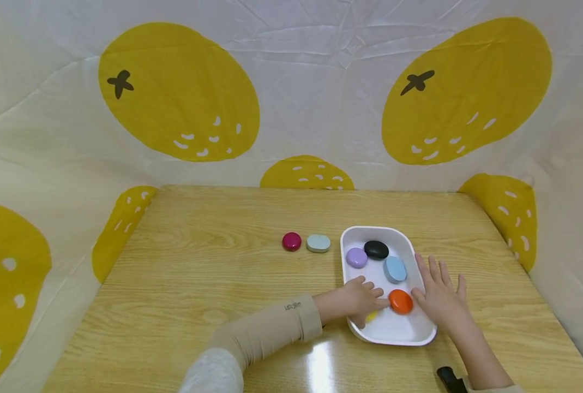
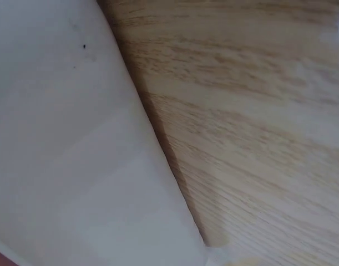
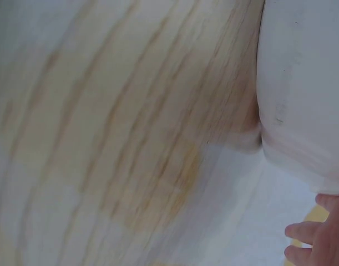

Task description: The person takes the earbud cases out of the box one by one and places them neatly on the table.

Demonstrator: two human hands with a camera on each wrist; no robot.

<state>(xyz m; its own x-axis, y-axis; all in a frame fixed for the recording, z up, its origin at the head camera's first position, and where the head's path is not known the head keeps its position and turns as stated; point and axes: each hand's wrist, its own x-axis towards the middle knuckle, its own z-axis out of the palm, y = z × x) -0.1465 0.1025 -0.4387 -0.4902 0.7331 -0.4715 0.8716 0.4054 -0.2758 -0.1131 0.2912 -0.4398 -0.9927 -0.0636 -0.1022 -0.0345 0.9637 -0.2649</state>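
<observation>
A white tray sits on the table, holding smooth pebble-like pieces. Over its near left part is my left hand, fingers spread, with a yellow piece mostly hidden beneath it. One fingertip comes close to an orange piece; whether they touch, I cannot tell. Farther back in the tray lie a light blue piece, a black piece and a purple piece. My right hand rests with straight fingers against the tray's right side; its fingertips show in the right wrist view.
Left of the tray, a dark red piece and a pale green piece lie side by side on the wooden table. A white cloth with yellow fruit prints hangs behind and around the table.
</observation>
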